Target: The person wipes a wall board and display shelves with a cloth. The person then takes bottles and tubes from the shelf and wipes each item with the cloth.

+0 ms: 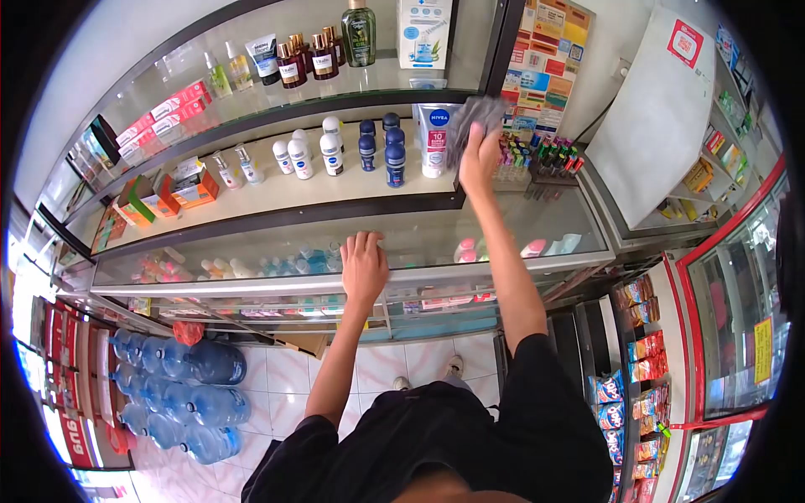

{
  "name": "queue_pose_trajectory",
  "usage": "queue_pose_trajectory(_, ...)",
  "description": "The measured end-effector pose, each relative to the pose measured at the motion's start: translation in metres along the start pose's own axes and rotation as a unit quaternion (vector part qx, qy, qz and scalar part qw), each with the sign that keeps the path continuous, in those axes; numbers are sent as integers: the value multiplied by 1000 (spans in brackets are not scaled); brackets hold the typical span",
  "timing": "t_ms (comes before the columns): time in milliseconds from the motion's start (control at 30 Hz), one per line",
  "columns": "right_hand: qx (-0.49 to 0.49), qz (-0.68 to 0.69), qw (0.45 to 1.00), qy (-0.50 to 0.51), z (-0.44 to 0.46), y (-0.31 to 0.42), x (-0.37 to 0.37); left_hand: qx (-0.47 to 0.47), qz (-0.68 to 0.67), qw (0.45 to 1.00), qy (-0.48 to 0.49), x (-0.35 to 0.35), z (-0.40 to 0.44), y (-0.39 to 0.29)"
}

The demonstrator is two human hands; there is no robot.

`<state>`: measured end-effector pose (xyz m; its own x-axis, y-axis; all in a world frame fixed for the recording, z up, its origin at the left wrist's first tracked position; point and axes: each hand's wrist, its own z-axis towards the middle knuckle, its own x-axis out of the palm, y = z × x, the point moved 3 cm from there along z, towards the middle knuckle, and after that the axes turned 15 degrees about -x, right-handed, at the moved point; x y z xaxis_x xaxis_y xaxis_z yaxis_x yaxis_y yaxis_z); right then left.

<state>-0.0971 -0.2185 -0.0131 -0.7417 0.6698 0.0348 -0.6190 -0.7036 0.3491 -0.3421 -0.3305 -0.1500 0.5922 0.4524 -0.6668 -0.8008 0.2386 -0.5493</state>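
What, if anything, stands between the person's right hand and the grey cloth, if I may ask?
Nothing visible: the right hand holds the grey cloth directly. The NIVEA tube appears beside the cloth, towards the picture's left, not between it and the hand; whether tube and cloth touch is unclear.

Floor [281, 369]: pale tile, pinkish veining, spans 6 to 8 o'clock. White wall [620, 38] at 1 o'clock, poster [549, 67] on it. Red-framed glass cabinet [729, 302] at 3 o'clock; snack rack [677, 325] beside it at 4. Red-and-white stand [63, 360] at 8. Bright glare [18, 270], 9 o'clock edge.
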Motion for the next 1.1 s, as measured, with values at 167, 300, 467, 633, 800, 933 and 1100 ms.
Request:
queue_pose_trajectory(167,2,-52,998,28,165,49,1,-34,-70,997,21,-6,0,0)
queue_pose_trajectory(300,-5,-101,995,-15,185,43,8,-27,-92,995,11,-11,-2,5)
queue_pose_trajectory(467,58,-75,995,0,-5,7,-1,-29,-106,994,-13,-11,-4,2)
queue_pose_trajectory(633,60,-118,991,0,-45,-27,1,-31,-96,995,-8,-5,-4,2)
queue_pose_trajectory(800,19,-53,998,-34,171,61,9,-29,-96,995,-14,-6,-7,3)
queue_pose_trajectory(933,-52,-75,995,-48,178,52,14,-22,-94,995,-39,-5,-6,6)
queue_pose_trajectory(1100,-91,-54,994,-28,153,47,6,-18,-87,996,-26,-4,-7,4)
